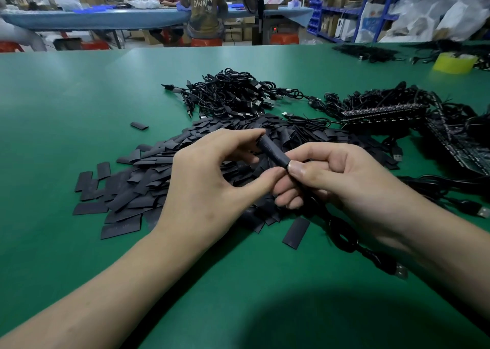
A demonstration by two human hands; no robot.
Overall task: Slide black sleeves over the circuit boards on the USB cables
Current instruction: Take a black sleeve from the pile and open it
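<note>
Head view: a short black tubular sleeve (273,151) is held above the table between both hands, its long axis slanting from far-left down to near-right. The left hand (209,181) brackets it lengthwise, with the forefinger tip at the far end and the thumb by the near end. The right hand (342,176) pinches a thin black USB cable (343,238) between thumb and curled fingers at the sleeve's near mouth. The cable loops below the forearm to a silver plug (401,272). No circuit board shows; I judge it is inside the sleeve or at that mouth. Any further slide would then run along the slanted axis, the left hand drawing the sleeve toward the right hand's pinch.

Beneath the hands, a loose heap of flat black sleeve pieces (138,179) spreads over the green table mat (66,104). Beyond it sits a tangled pile of black USB cables (233,94). To the right is a dark strip of circuit boards with cables attached (384,111). A yellow roll of tape (454,62) stands near the far right edge. Across the room people sit at a blue bench (92,20), with blue shelving (340,10) of boxes behind.
</note>
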